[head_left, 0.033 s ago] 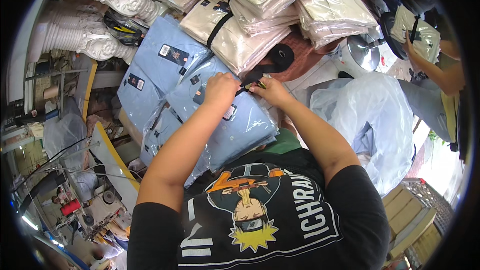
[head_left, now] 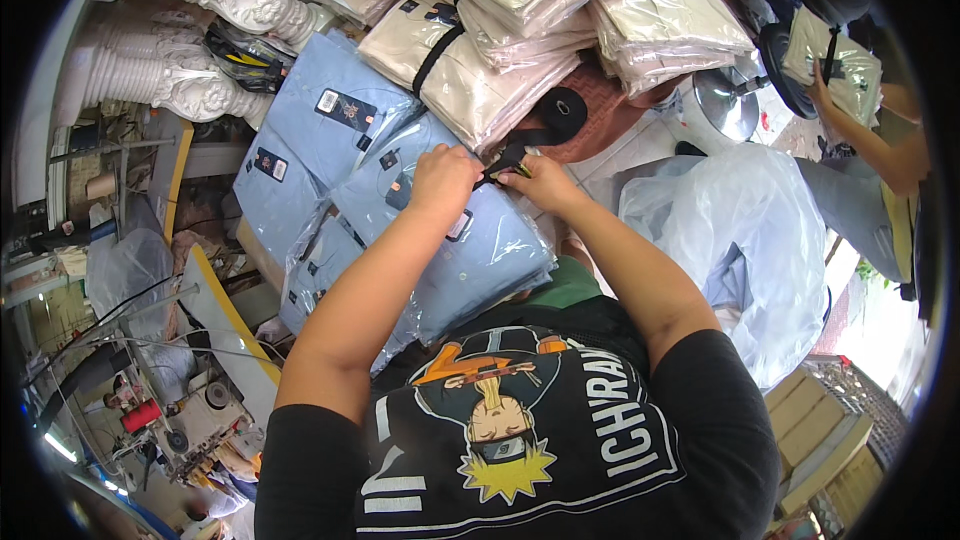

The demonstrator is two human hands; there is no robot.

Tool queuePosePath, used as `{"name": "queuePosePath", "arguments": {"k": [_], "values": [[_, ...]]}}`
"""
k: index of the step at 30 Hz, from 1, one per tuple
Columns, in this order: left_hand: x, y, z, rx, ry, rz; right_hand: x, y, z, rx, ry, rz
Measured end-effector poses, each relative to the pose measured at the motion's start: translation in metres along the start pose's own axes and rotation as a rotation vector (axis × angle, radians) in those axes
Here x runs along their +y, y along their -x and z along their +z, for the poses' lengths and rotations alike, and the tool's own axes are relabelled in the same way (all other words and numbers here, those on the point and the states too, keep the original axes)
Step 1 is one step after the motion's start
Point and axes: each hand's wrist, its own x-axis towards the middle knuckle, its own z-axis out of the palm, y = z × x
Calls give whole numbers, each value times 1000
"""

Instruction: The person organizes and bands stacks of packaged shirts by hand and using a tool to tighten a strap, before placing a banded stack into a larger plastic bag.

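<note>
My left hand (head_left: pixel 445 180) and my right hand (head_left: pixel 542 180) are close together over a stack of light blue folded shirts in clear bags (head_left: pixel 480 255). Both hands pinch a black strap (head_left: pixel 505 158) that lies across the top of the stack. The strap runs back to a black roll (head_left: pixel 566 110) just beyond my right hand. More blue bagged shirts (head_left: pixel 330 125) lie to the left of the stack.
Cream shirt bundles tied with black strap (head_left: pixel 470 70) are piled at the back. A heap of clear plastic bags (head_left: pixel 745 230) lies to my right. Another person's hand (head_left: pixel 825 90) holds a bundle at far right. White ornate columns (head_left: pixel 195 85) stand left, a sewing machine (head_left: pixel 185 420) lower left.
</note>
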Motion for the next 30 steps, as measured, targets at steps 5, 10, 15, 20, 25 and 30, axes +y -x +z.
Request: {"name": "queuePosePath", "arguments": {"k": [5,10,15,20,25,30], "values": [[0,3,14,111,492,-44,2,2,-1,1,48,-36],[-2,13,14,218,821,-172,-11,8,-5,-33,125,-145],[-10,11,26,262,885,-195,-13,11,-8,-34,224,-141],[-9,10,20,219,987,-207,-9,13,-11,-67,233,-111],[-14,9,32,221,1054,-208,-13,14,-12,-71,265,-102],[-7,3,25,114,1082,-141,-7,7,-8,-53,201,-52]]}}
